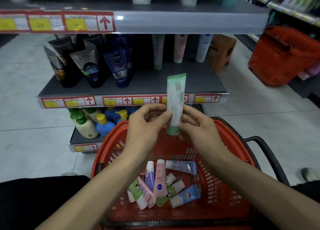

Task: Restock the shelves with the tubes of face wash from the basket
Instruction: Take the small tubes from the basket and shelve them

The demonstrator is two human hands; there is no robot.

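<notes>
Green at the cap and white along the body, the tube of face wash stands upright between both hands, cap down and crimped end up. It hangs in the air over the far rim of the red basket and in front of the price rail of the middle shelf, touching neither. The likeliest trouble, I'd say, is the light pinch: the tube is held only near its lower half, so a loose hand-over could let it slip back onto the heap of tubes below. Set down cap-first, it may also wobble and knock the matching green-capped tube or the pink tube standing at the back, or end up in the wrong row beside the dark tubes. Both forearms reach forward and converge over the basket. The left hand has its thumb pressed on the tube's left edge with the fingers curled behind; the right hand curls round the right side, so the 2 hands are both grasping the 1 tube.
</notes>
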